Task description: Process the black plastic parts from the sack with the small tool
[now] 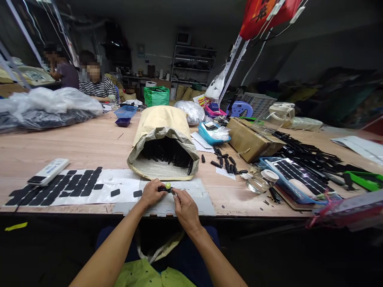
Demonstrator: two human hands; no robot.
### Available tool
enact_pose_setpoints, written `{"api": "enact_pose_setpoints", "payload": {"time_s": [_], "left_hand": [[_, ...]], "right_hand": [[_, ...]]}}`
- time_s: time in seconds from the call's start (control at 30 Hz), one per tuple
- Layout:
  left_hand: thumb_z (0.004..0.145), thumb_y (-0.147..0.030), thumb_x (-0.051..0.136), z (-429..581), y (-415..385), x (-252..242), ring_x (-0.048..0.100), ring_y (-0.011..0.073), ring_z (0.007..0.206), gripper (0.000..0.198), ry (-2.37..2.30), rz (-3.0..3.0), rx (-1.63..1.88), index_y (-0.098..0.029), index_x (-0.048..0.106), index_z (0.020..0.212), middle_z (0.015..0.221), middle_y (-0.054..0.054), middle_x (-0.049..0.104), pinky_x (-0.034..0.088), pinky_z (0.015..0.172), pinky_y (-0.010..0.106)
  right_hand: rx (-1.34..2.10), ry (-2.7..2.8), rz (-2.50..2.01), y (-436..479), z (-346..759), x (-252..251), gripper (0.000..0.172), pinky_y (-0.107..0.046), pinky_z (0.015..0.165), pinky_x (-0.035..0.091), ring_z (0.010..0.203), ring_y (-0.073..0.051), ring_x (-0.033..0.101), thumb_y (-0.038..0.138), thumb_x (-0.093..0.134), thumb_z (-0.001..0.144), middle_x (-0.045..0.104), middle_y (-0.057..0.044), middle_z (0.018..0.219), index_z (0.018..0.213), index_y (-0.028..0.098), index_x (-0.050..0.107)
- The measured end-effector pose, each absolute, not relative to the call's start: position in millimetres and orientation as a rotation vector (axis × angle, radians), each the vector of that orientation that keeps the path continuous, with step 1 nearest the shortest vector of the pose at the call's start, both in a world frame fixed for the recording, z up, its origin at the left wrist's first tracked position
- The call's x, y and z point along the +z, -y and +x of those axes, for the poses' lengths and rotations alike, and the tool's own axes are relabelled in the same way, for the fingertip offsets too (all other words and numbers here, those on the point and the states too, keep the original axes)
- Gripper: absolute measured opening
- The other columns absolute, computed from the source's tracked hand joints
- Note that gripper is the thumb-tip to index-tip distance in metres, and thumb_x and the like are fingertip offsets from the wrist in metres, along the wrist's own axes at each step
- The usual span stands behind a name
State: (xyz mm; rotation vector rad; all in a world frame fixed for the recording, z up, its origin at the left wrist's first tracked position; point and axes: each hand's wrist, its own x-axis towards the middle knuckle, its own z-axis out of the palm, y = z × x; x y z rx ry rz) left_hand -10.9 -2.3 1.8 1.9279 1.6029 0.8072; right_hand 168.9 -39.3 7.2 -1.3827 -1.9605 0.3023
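At the table's front edge, my left hand (pixel 153 193) has its fingers closed on a small black part (pixel 163 189). A yellow-green round piece (pixel 168 185) shows at that part, between my hands. My right hand (pixel 186 207) pinches something thin and dark against the same spot; its kind is too small to make out. Both hands are over a grey board (pixel 197 199). Just beyond them lies a pale sack (pixel 163 117), its mouth towards me, with many black pieces (pixel 163 151) inside.
To the left, dark rounded stickers (pixel 80 183) lie in rows on a white sheet, near a white device (pixel 49 171). Loose black pieces (pixel 226 163), a cardboard box (pixel 251 139), a glass jar (pixel 257 184) and a blue tray (pixel 279 179) stand right. Two people sit at back left.
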Motion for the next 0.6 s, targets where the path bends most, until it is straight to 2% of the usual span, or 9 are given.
{"api": "enact_pose_setpoints", "payload": {"time_s": [0.13,0.27,0.4,0.6], "left_hand": [[0.076,-0.024,0.067,-10,3,6,0.058,0.0198,0.092,0.015,-1.611,1.931,0.778,-0.023,0.074,0.089,0.086,0.001,0.063,0.043,0.082,0.031],[0.075,-0.025,0.066,-9,4,11,0.058,0.0203,0.091,0.015,-1.625,1.935,0.762,-0.022,0.073,0.089,0.087,0.002,0.064,0.043,0.082,0.032],[0.075,-0.028,0.067,-9,5,9,0.058,0.0204,0.089,0.014,-1.642,1.955,0.766,-0.022,0.071,0.086,0.086,0.002,0.065,0.042,0.078,0.032],[0.078,-0.030,0.066,-11,2,7,0.057,0.0207,0.091,0.013,-1.631,1.982,0.763,-0.022,0.071,0.086,0.086,0.002,0.064,0.042,0.079,0.031]], "right_hand": [[0.259,1.940,-1.421,33,175,8,0.034,-0.025,0.085,0.047,0.094,-0.015,0.062,0.019,0.041,0.093,0.068,-0.005,0.099,0.116,0.023,0.066],[0.048,1.924,-1.525,11,193,10,0.034,-0.024,0.081,0.043,0.093,-0.016,0.058,0.019,0.042,0.093,0.066,-0.004,0.099,0.117,0.024,0.066],[-0.147,2.001,-1.671,-10,210,-3,0.031,-0.027,0.075,0.037,0.084,-0.017,0.053,0.014,0.048,0.089,0.064,-0.004,0.090,0.111,0.024,0.068],[-0.199,2.003,-1.759,-14,214,-18,0.030,-0.028,0.072,0.030,0.085,-0.018,0.050,0.015,0.052,0.090,0.062,-0.004,0.093,0.114,0.025,0.066]]}}
